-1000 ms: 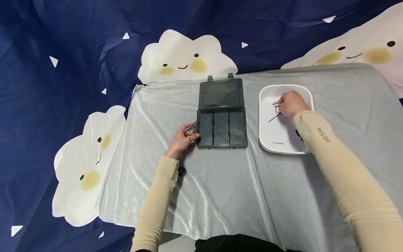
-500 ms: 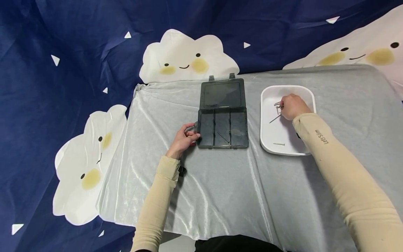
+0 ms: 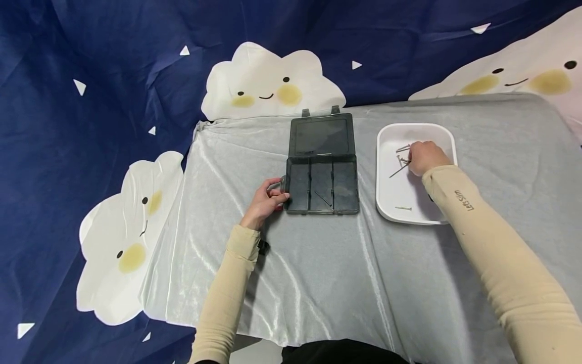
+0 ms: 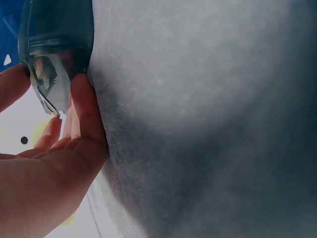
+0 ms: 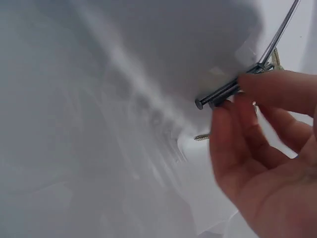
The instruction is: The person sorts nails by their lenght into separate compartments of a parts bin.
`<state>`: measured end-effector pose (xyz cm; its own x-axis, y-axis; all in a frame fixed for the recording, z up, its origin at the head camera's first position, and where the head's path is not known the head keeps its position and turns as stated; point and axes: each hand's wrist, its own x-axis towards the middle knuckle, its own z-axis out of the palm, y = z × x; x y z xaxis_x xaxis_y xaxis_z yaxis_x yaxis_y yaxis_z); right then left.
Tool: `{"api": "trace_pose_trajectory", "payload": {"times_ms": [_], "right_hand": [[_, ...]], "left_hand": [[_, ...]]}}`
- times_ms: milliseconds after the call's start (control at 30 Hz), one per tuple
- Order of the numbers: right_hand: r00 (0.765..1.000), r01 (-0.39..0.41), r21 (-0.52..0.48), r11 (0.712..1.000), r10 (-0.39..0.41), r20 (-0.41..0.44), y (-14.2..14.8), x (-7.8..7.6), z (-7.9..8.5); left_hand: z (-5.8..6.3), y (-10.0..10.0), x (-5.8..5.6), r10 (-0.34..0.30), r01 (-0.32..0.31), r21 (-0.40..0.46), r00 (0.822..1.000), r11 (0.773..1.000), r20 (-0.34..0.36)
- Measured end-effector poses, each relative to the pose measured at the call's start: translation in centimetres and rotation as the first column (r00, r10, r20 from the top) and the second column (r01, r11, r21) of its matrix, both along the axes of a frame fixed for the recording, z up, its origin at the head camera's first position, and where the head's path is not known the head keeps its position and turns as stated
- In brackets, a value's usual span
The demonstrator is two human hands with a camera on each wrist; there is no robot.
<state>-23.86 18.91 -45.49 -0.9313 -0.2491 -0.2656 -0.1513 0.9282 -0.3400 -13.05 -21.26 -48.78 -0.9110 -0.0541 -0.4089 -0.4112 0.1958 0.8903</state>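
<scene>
My left hand (image 3: 262, 203) grips the left side of a dark translucent compartment box (image 3: 297, 183), which lies with its lid up and back. In the left wrist view, thumb and fingers lie on either side of the box's end (image 4: 62, 27). One dark nail (image 3: 323, 198) lies across the box's lower middle part. Inside a white tray (image 3: 395, 189), my right hand (image 3: 426, 158) pinches dark nails (image 5: 210, 97) between thumb and fingers, flat heads sticking out. Brass-coloured screws (image 5: 202, 137) show around the fingers; a lone screw (image 3: 403, 208) lies near the tray's front.
Grey cloth (image 3: 327, 273) covers the table, with the tray standing right of the box. The raised lid (image 3: 322, 135) reaches toward the table's back edge. A blue curtain (image 3: 150, 30) with cloud prints hangs behind and at the left.
My right hand has shifted slightly toward the front of the tray, and more of the small fasteners beside its fingertips show. The left hand and box stay as they were.
</scene>
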Motion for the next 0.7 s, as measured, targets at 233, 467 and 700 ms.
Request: {"api": "trace_pose_trajectory", "payload": {"times_ms": [233, 467, 700], "right_hand": [[0.998, 0.041, -0.004, 0.999, -0.041, 0.055, 0.28, 0.02, -0.32], [0.991, 0.024, 0.0, 1.0, -0.024, 0.132, 0.34, -0.11, -0.24], [0.985, 0.025, 0.001, 1.0, -0.025, 0.172, 0.31, 0.06, 0.06]], "left_hand": [[0.01, 0.01, 0.04, 0.008, -0.008, -0.003, 1.0, 1.0, -0.001], [-0.04, 0.0, 0.09, 0.017, -0.017, -0.014, 1.0, 1.0, -0.011], [-0.05, -0.02, 0.1, 0.012, -0.012, -0.015, 1.0, 1.0, -0.009]]}}
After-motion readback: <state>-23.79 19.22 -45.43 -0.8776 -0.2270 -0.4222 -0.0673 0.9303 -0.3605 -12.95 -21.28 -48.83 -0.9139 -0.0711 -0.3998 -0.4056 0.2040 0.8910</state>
